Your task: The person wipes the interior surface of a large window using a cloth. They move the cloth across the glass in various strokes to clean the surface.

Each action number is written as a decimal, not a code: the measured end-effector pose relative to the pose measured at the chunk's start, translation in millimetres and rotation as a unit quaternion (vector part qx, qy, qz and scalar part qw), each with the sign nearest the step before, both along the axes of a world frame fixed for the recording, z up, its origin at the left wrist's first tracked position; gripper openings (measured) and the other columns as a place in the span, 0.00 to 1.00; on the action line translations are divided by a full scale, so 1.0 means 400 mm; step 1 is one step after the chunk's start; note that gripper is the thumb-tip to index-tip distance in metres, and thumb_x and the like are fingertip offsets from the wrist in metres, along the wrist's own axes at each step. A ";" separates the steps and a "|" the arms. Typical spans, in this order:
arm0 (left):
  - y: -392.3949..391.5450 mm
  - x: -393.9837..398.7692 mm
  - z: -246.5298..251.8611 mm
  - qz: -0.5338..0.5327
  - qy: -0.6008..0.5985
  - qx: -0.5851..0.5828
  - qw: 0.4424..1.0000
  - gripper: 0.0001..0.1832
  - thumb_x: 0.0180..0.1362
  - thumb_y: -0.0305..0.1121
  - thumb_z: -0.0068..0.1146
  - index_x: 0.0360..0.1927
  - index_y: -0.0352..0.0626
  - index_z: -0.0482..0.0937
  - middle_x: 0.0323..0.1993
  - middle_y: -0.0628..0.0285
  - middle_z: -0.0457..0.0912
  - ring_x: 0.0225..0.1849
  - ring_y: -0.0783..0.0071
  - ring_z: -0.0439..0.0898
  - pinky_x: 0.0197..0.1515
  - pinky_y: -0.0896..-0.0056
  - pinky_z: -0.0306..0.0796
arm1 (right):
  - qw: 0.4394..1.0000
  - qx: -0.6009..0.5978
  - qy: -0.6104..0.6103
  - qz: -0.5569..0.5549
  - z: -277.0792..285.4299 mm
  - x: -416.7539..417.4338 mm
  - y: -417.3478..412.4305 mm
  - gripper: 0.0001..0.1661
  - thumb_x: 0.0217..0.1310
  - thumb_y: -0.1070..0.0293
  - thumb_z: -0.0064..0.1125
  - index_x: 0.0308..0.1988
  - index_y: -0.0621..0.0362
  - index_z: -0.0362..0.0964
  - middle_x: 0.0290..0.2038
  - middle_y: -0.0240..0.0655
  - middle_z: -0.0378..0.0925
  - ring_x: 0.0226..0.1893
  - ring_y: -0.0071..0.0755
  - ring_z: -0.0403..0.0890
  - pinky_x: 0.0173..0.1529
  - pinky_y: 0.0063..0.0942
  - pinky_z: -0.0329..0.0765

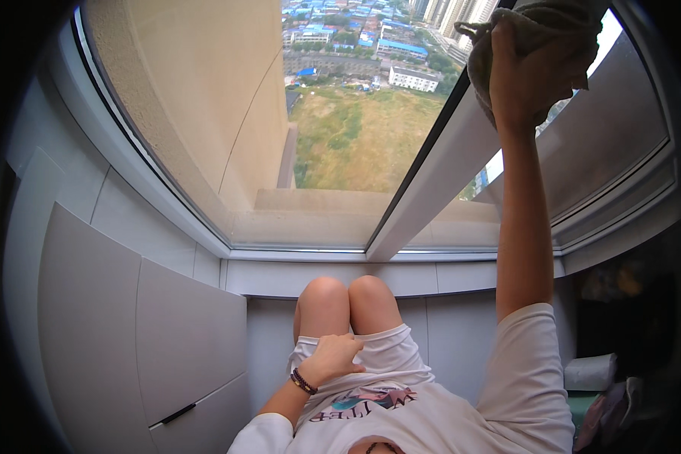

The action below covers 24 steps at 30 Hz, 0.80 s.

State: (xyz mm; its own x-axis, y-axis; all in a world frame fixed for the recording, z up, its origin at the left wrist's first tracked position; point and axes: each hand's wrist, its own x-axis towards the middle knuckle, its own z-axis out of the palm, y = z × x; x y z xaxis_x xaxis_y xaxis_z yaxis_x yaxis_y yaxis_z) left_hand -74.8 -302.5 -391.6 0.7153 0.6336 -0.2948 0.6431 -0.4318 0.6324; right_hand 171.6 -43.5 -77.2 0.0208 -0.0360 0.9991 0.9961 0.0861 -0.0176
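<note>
At the upper right, my right hand [525, 85] holds a crumpled grey-brown cloth [479, 85]. The raised arm reaches up to the white window mullion [448, 153], and the cloth overlaps its upper part. Whether the cloth presses on the frame or on the glass behind is hard to tell. My left hand [335, 357] lies on the white shorts [397, 354] at my lap, thumb apart from the loosely bent fingers, with nothing seen in it. Dark beaded bracelets [303, 381] circle that wrist. Left of the mullion is a large window pane [363, 142].
My knees [323, 298] are close to the low window ledge [335, 278]. A pale cabinet [193, 329] with a dark handle [173, 414] stands at the left. Folded cloth items [607, 408] and a white object [590, 371] lie at the lower right. Buildings and grass are far below outside.
</note>
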 end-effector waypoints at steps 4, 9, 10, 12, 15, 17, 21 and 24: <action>-0.046 -0.018 -0.072 0.005 0.068 0.194 0.979 0.06 0.54 0.34 0.58 0.33 0.44 0.80 0.34 0.59 0.77 0.33 0.61 0.81 0.37 0.61 0.71 | 0.999 -0.028 0.003 -0.031 -0.252 -0.025 -0.017 0.66 0.50 0.44 0.65 0.71 0.69 0.33 0.69 0.68 0.40 0.65 0.76 0.52 0.59 0.65 0.59; -0.021 -0.009 -0.087 0.024 0.016 0.312 0.950 0.03 0.52 0.28 0.53 0.30 0.43 0.77 0.32 0.59 0.75 0.30 0.63 0.79 0.38 0.64 0.68 | 0.981 -0.169 0.083 0.040 -0.640 -0.042 -0.076 0.69 0.48 0.52 0.68 0.70 0.72 0.28 0.69 0.72 0.35 0.68 0.76 0.47 0.65 0.63 0.50; 0.006 -0.004 -0.089 0.061 0.000 0.336 0.940 0.02 0.53 0.27 0.53 0.30 0.43 0.76 0.31 0.58 0.75 0.30 0.63 0.78 0.37 0.64 0.68 | 0.973 -0.195 0.113 0.043 -0.725 -0.034 -0.081 0.70 0.47 0.53 0.69 0.70 0.73 0.27 0.69 0.72 0.34 0.68 0.77 0.46 0.66 0.63 0.49; 0.081 -0.009 -0.097 0.135 -0.025 0.406 0.904 0.02 0.52 0.27 0.54 0.30 0.42 0.74 0.32 0.57 0.74 0.29 0.61 0.78 0.36 0.62 0.68 | 0.956 -0.244 0.151 0.054 -0.804 -0.033 -0.088 0.74 0.44 0.53 0.72 0.70 0.73 0.24 0.69 0.71 0.32 0.67 0.78 0.45 0.68 0.60 0.48; 0.247 -0.054 -0.109 0.216 -0.026 0.469 0.856 0.06 0.48 0.23 0.55 0.30 0.42 0.73 0.33 0.57 0.73 0.28 0.61 0.78 0.35 0.64 0.69 | 0.950 -0.234 0.168 0.116 -0.721 -0.042 -0.090 0.76 0.44 0.53 0.73 0.70 0.73 0.20 0.69 0.71 0.32 0.68 0.78 0.44 0.68 0.59 0.50; 0.357 -0.096 -0.094 0.261 0.008 0.502 0.824 0.07 0.49 0.24 0.56 0.32 0.42 0.73 0.34 0.57 0.73 0.28 0.60 0.79 0.35 0.62 0.71 | 0.980 -0.182 0.063 0.044 -0.611 -0.019 -0.067 0.74 0.48 0.48 0.70 0.69 0.74 0.22 0.69 0.72 0.31 0.69 0.77 0.43 0.66 0.63 0.50; 0.440 -0.200 -0.143 0.376 0.079 0.407 0.829 0.04 0.53 0.25 0.56 0.33 0.41 0.75 0.37 0.55 0.75 0.32 0.54 0.81 0.40 0.57 0.74 | 0.989 -0.134 0.043 0.043 -0.251 -0.015 -0.050 0.72 0.49 0.41 0.68 0.70 0.75 0.28 0.70 0.71 0.30 0.68 0.75 0.45 0.65 0.63 0.50; 0.431 -0.180 -0.191 0.386 0.109 0.260 0.878 0.05 0.53 0.27 0.58 0.35 0.42 0.77 0.38 0.52 0.75 0.35 0.50 0.81 0.44 0.53 0.75 | 0.998 -0.033 -0.025 0.042 0.004 0.004 -0.014 0.64 0.49 0.43 0.69 0.67 0.70 0.39 0.57 0.61 0.53 0.58 0.63 0.62 0.57 0.58 0.64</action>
State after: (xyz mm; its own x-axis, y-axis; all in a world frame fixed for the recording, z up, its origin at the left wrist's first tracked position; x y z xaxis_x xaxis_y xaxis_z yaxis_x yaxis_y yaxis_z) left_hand -146.7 -130.1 -468.2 -0.0241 0.9945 0.1023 0.9526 -0.0082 0.3040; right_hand 173.2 -49.0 -75.6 -0.0285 0.0301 0.9991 0.9853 0.1696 0.0230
